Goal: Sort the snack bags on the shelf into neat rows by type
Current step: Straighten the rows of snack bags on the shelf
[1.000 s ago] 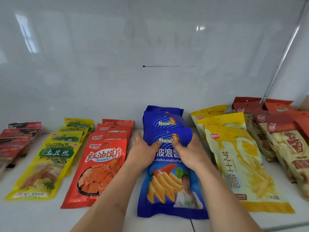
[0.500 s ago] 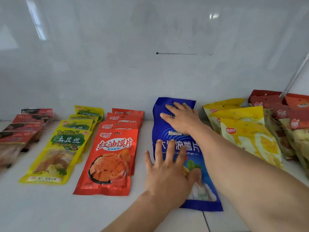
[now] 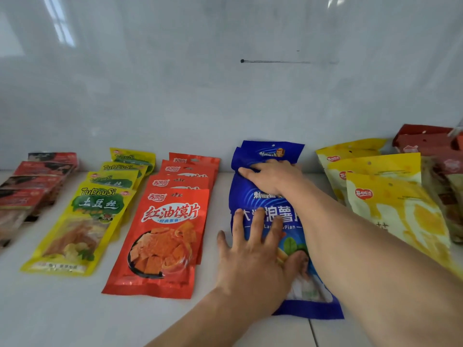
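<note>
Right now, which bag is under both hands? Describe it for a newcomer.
Along the white shelf run rows of snack bags. The middle row, between the red bags and the yellow bags, ends nearest you in the blue bag. It is the only blue row.

Both hands lie flat on the blue chip bags (image 3: 260, 196): the left hand (image 3: 255, 261) presses the front bag with spread fingers, the right hand (image 3: 273, 174) rests on the ones behind. Red-orange bags (image 3: 160, 236) and yellow-green bags (image 3: 82, 221) sit in rows to the left, yellow bags (image 3: 390, 204) to the right, all on the white shelf (image 3: 62, 309)
</note>
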